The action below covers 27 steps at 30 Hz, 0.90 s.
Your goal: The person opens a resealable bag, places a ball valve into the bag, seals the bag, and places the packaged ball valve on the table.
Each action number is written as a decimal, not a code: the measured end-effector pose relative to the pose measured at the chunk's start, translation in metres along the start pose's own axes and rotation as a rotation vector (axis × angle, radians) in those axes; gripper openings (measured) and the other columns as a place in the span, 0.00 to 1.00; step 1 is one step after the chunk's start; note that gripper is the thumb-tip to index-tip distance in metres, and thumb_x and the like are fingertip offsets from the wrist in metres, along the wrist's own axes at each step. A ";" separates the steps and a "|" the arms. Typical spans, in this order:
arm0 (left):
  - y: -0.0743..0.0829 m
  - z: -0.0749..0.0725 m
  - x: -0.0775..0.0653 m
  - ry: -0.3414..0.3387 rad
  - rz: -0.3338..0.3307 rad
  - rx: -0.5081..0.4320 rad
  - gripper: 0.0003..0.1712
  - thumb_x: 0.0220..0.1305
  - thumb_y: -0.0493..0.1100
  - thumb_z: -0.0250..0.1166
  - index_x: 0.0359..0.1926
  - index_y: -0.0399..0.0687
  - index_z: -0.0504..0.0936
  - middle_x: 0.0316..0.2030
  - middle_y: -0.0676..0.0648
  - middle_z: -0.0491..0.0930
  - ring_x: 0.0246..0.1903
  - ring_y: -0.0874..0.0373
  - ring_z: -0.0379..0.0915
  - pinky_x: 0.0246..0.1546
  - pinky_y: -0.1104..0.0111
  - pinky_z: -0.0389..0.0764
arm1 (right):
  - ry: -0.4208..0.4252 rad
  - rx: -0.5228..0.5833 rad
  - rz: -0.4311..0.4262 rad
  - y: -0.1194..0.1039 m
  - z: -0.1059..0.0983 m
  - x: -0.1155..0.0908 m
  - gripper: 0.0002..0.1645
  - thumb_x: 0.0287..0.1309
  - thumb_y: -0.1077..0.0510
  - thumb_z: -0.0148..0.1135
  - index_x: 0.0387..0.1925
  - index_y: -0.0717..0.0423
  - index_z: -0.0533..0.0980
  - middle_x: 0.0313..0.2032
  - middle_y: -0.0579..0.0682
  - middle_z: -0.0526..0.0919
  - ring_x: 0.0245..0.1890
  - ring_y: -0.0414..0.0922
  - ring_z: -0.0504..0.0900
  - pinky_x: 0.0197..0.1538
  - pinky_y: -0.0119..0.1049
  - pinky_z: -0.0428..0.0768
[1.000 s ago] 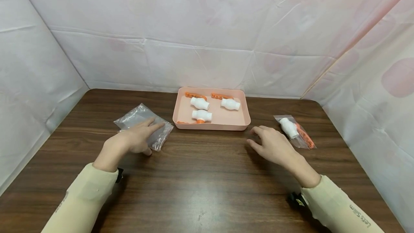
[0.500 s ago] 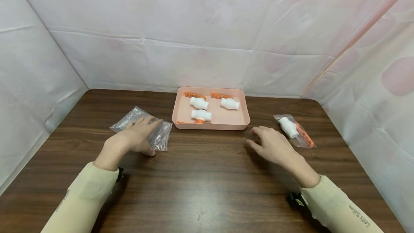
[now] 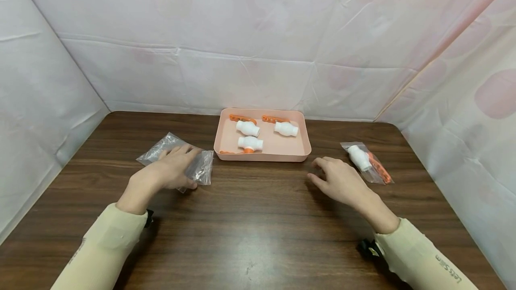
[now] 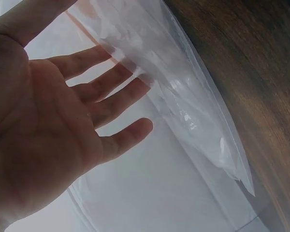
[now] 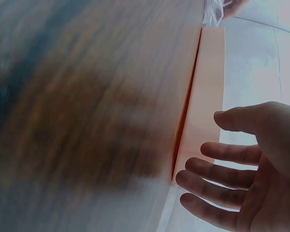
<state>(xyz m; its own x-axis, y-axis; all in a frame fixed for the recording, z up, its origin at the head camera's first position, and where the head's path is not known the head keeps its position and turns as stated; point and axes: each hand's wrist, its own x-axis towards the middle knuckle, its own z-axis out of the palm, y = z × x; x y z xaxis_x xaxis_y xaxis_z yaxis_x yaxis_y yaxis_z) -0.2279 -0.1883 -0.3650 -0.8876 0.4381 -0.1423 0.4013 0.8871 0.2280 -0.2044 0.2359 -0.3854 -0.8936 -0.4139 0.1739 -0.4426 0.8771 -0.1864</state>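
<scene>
My left hand [image 3: 171, 169] lies over clear plastic bags [image 3: 201, 167] left of the tray, thumb and fingers spread apart. In the left wrist view, the fingers [image 4: 113, 104] are loosely extended and some fingertips meet the crinkled clear plastic [image 4: 183, 106]. My right hand [image 3: 340, 180] hovers relaxed near the front right corner of the pink tray [image 3: 264, 157], holding nothing. Inside the tray are white plastic ball valves [image 3: 286, 129] with orange handles [image 3: 275, 119]. The right wrist view shows the right hand's fingers [image 5: 217, 174] apart, beside the tray's wall [image 5: 208, 92].
A clear bag [image 3: 367, 163] holding a white valve and an orange handle lies on the right of the dark wooden table [image 3: 250, 223]. Pale cloth walls [image 3: 250, 35] rise behind the table and along both sides.
The clear plastic bags under my left hand have shifted and turned slightly to the left, and the left thumb has moved slightly right. The right hand and the tray's contents stay put.
</scene>
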 end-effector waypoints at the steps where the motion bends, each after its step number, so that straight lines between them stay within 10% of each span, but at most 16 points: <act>1: 0.000 0.000 0.000 0.003 0.007 0.000 0.51 0.45 0.51 0.78 0.67 0.40 0.64 0.61 0.36 0.65 0.62 0.35 0.56 0.59 0.36 0.52 | 0.000 0.000 0.001 0.000 0.000 0.000 0.15 0.59 0.48 0.65 0.39 0.54 0.79 0.32 0.45 0.81 0.29 0.39 0.76 0.31 0.40 0.75; 27: 0.022 -0.002 -0.004 0.088 0.215 -0.092 0.37 0.54 0.52 0.73 0.59 0.40 0.71 0.51 0.43 0.74 0.52 0.48 0.71 0.54 0.54 0.70 | 0.032 0.079 -0.012 -0.012 -0.001 0.004 0.11 0.59 0.49 0.64 0.38 0.51 0.80 0.32 0.45 0.82 0.32 0.43 0.81 0.34 0.41 0.77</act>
<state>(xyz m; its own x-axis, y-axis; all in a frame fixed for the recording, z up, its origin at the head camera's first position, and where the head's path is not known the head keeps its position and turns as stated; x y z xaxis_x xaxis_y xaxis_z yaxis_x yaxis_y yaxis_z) -0.2161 -0.1705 -0.3579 -0.8019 0.5974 0.0020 0.5642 0.7563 0.3310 -0.2028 0.2241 -0.3811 -0.8860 -0.4147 0.2072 -0.4585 0.8498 -0.2600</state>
